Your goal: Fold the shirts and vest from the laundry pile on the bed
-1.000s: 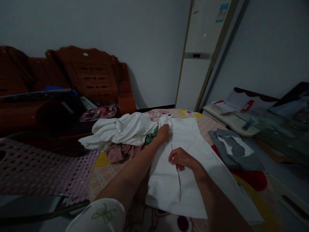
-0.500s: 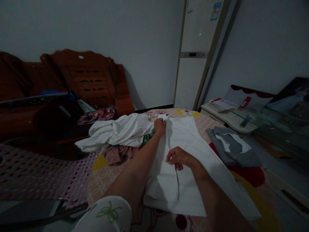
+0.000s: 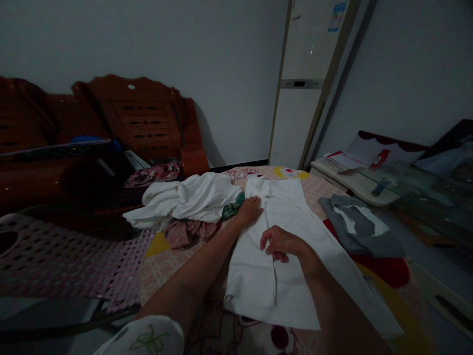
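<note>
A white garment [image 3: 291, 291] lies spread on the round table, its left side folded inward. My left hand [image 3: 250, 212] rests flat on the upper left of this garment, fingers extended toward its far end. Closer to me, my right hand [image 3: 281, 243] has curled fingers, thumb and forefinger pinched at the inner edge of the folded strip. The cloth between those fingertips is barely visible. Left of my left hand sits a heap with a white cloth [image 3: 195, 197], a green checked cloth [image 3: 233, 206] and a dusty pink cloth [image 3: 189, 232].
A folded grey garment [image 3: 360, 224] with white trim lies at the table's right. The patterned tablecloth [image 3: 166, 266] shows at the left. Around the table stand a woven chair [image 3: 74, 256], a wooden sofa [image 3: 136, 118], a tall white cabinet unit [image 3: 295, 123] and a side table [image 3: 373, 190] with papers.
My left hand has let go of the garment's far end, slid nearer to me and flattened onto it. My right hand stays at the folded edge. The view has shifted slightly left.
</note>
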Tool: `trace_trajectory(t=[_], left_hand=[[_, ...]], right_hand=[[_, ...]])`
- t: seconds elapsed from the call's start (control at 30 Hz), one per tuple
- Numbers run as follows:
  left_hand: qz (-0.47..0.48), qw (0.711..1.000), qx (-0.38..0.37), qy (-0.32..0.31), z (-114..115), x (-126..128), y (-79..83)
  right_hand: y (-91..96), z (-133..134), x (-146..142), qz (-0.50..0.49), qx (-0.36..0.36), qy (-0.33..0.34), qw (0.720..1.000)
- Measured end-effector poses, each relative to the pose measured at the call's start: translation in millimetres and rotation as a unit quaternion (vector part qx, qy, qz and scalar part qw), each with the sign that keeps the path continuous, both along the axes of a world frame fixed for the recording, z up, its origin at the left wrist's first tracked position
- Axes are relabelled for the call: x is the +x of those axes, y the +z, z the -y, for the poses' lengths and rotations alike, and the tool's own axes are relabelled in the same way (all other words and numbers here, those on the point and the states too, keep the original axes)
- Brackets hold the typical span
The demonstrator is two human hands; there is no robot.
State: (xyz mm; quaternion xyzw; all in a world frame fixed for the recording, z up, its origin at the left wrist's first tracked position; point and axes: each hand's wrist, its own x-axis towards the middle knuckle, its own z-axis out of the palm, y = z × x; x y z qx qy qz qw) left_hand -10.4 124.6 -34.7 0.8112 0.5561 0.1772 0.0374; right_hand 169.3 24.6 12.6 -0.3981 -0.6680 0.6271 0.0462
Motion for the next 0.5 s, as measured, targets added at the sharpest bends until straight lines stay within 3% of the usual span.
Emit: trace_trajectory(t=[0.1,0.33,0.4,0.5], left_hand=[[-0.02,0.999,0.007,-0.048,4,-13,-0.9],[0.022,0.998,-0.002,-0.052,34,-31,-3.0],[0.024,0.997,0.008,-0.069,44,-32,-3.8],[0.026,0.997,0.002,-0.074,52,-32,-1.8]], right_hand=[[3.3,1,2,0.034,0.009,0.007,0.999],[11.5,8,-3,0.1,0.068,-0.002,0.993],[18.7,13,-6,0.161,0.152,-0.013,0.975],[34.9,25,-15,0.203,0.357,-0.024,0.911]])
